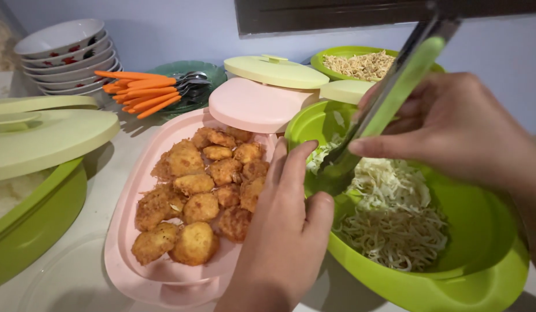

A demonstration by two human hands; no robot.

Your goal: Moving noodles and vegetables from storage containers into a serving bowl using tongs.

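My left hand [288,225] grips the near rim of a big lime-green bowl [482,271] that holds shredded cabbage and pale noodles [395,225]. My right hand [453,130] holds green-and-metal tongs [389,95]; their tips reach down into the bowl by the cabbage, close to my left thumb. Whether the tips pinch any food I cannot tell. Left of the bowl lies a pink oval tray [123,231] filled with several golden fried patties [201,196].
A pink lid [253,104] leans at the tray's far end. Behind stand a pale yellow lidded container [276,70], a green bowl of shredded food [360,63], orange-handled spoons [143,89] on a green plate, stacked white bowls [65,52]. A green container with tilted lid [42,138] sits left.
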